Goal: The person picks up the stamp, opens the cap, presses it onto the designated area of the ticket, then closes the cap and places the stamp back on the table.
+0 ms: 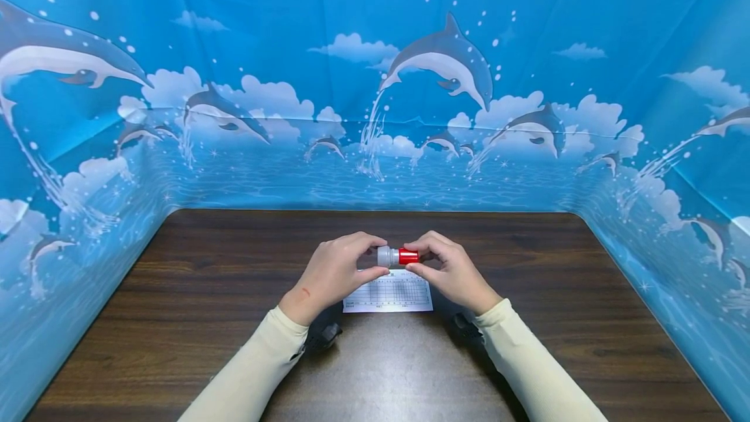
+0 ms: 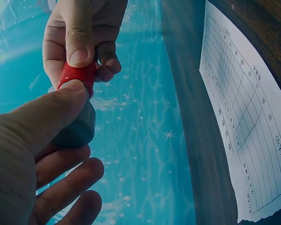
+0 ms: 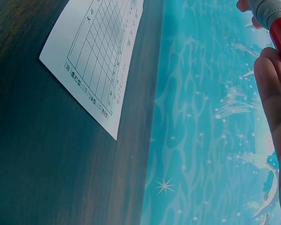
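Observation:
Both hands hold a small round stamp [image 1: 388, 256] level above the table, in line from left to right. Its wider part is grey and its narrower part is red. In the head view the left hand [image 1: 335, 272] pinches the grey end between thumb and fingers. My right hand [image 1: 454, 270] pinches the red end [image 3: 280, 35] from the other side. The left wrist view shows the left thumb lying across the join of grey and red. Under the stamp lies a white paper form [image 1: 387, 293], printed with a grid and small text.
The dark wooden table [image 1: 234, 357] stretches out on all sides of the form. A blue curtain [image 1: 293, 174] printed with dolphins and clouds encloses its back and sides. Dark wrist devices [image 1: 322, 336] hang under both forearms.

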Action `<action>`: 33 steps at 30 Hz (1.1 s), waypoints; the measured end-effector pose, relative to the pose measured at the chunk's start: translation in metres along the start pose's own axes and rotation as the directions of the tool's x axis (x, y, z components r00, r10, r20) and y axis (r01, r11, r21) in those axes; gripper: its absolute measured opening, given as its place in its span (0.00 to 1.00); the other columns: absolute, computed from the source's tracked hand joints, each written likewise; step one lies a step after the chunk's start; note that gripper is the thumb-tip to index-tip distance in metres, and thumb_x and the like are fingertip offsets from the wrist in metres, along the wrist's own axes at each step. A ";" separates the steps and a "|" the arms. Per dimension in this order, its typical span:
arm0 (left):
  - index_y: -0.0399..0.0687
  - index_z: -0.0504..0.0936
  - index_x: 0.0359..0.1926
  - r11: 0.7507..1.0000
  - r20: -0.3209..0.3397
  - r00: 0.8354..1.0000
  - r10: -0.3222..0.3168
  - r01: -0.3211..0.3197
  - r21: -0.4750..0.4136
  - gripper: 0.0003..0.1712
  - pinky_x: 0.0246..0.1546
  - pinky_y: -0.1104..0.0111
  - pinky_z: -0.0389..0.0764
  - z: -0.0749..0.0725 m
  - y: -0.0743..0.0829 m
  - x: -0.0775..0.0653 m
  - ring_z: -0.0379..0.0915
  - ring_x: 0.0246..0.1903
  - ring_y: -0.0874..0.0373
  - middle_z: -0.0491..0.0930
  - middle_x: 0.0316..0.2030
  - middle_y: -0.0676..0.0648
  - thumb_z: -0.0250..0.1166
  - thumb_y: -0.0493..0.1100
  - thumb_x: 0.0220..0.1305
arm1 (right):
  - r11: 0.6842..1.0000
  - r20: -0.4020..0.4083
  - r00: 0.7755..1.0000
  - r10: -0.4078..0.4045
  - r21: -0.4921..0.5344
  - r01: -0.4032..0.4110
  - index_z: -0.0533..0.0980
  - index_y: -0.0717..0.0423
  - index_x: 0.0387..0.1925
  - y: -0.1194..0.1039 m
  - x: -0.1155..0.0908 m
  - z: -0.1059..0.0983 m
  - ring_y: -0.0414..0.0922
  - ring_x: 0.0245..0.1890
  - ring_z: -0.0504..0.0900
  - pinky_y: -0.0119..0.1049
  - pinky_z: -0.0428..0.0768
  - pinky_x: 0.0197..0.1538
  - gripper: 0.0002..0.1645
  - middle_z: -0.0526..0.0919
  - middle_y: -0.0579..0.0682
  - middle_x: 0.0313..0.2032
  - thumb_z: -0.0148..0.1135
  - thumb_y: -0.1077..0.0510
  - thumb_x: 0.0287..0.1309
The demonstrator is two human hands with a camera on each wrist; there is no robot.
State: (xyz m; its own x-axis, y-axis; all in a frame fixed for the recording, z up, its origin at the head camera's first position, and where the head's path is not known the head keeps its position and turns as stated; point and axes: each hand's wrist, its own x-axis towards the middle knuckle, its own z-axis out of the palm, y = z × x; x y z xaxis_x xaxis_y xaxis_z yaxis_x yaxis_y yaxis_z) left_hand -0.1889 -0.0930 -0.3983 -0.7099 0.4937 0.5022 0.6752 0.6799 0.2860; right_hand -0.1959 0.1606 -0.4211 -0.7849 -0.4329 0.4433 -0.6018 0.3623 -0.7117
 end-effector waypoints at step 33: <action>0.51 0.84 0.54 0.999 0.066 0.998 -0.022 0.025 -0.040 0.24 0.44 0.66 0.86 0.003 -0.004 0.000 0.84 0.42 0.60 0.86 0.47 0.53 0.79 0.50 0.59 | 1.000 0.051 0.999 -0.018 0.004 0.017 0.82 0.50 0.54 0.003 0.000 -0.006 0.39 0.44 0.84 0.40 0.87 0.50 0.23 0.82 0.41 0.47 0.75 0.67 0.58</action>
State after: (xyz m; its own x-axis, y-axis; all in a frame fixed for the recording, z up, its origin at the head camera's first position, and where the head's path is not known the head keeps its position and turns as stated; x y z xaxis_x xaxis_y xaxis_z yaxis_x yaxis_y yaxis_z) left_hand -0.1922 -0.0933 -0.4019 -0.7365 0.5131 0.4408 0.6647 0.6700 0.3306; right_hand -0.1985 0.1667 -0.4207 -0.7657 -0.4806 0.4275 -0.6149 0.3517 -0.7059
